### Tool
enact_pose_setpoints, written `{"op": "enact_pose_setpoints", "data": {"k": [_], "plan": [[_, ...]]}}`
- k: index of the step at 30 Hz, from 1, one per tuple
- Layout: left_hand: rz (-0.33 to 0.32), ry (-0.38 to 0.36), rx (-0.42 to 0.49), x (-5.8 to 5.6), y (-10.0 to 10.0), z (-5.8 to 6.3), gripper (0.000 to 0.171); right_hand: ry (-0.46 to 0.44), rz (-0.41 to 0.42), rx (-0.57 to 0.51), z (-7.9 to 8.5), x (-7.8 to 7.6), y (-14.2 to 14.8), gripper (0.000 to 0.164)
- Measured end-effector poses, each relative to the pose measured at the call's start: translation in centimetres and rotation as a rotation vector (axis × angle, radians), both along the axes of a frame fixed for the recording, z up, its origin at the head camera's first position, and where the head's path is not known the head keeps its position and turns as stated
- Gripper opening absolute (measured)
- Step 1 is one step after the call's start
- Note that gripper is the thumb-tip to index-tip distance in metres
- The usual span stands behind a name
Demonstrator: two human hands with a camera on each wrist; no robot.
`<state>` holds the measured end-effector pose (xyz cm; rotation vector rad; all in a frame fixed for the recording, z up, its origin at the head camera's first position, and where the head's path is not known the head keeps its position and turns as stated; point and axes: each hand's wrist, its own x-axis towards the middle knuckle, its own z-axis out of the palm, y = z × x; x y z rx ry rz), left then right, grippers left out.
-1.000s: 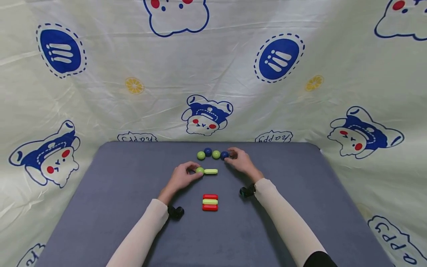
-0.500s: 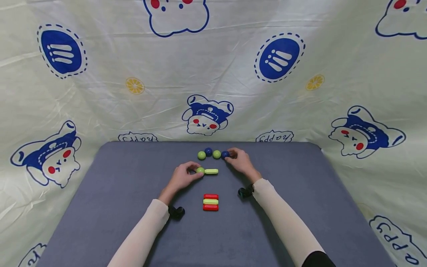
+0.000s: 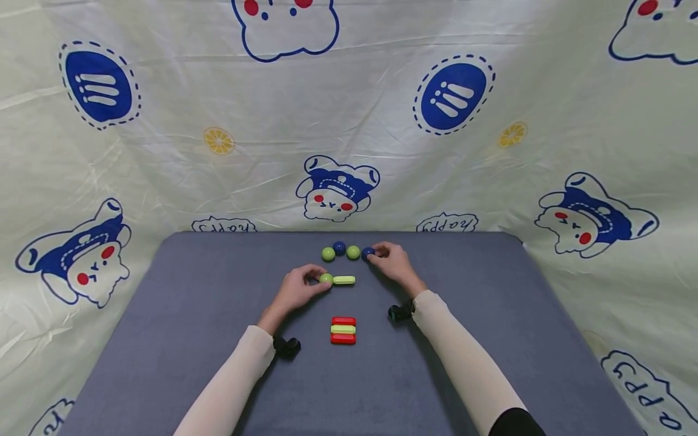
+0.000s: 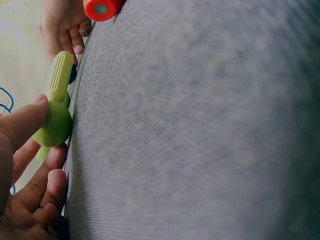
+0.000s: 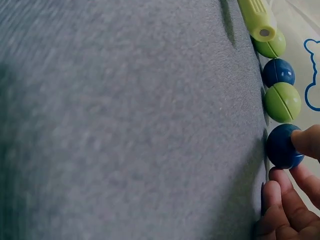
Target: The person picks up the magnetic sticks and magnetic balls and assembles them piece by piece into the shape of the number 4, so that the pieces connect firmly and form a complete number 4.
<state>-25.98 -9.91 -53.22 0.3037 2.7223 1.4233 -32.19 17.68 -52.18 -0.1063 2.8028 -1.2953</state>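
My left hand (image 3: 299, 287) pinches a green ball (image 4: 56, 125) between thumb and fingers. A yellow-green magnetic rod (image 3: 344, 280) sits end-on against that ball, pointing right. Farther back, my right hand (image 3: 396, 264) pinches a dark blue ball (image 5: 284, 146) with thumb and fingertips. This ball stands at the right end of a curved row, a small gap from its green neighbour (image 5: 282, 102). Another blue ball (image 3: 339, 248) and a green ball (image 3: 328, 254) make up the rest of the row.
Nearer the front, a yellow-green rod (image 3: 343, 329) lies between two red rods, the back one (image 3: 343, 320) and the front one (image 3: 343, 340), side by side. A grey cloth-covered table (image 3: 436, 375) bears everything. Behind it hangs a printed curtain (image 3: 376, 151).
The right hand's blue ball has shifted very slightly right, away from the green ball beside it. My left hand stays on its green ball; the rods lie as before.
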Motion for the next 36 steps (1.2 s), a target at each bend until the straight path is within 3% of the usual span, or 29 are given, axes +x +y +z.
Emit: {"op": "enact_pose_setpoints", "data": {"k": [12,23,36], "plan": [[-0.017,-0.011,0.013,0.0,0.0,0.1,0.029,-0.034,0.034,0.008,-0.1,0.5,0.5,0.040],[-0.016,-0.009,0.006,-0.1,0.0,0.1,0.030,-0.009,0.053,0.011,-0.1,0.7,0.6,0.037],[-0.023,-0.004,-0.002,-0.1,0.0,0.1,0.031,0.003,0.073,-0.007,0.4,2.7,0.9,0.036]]}}
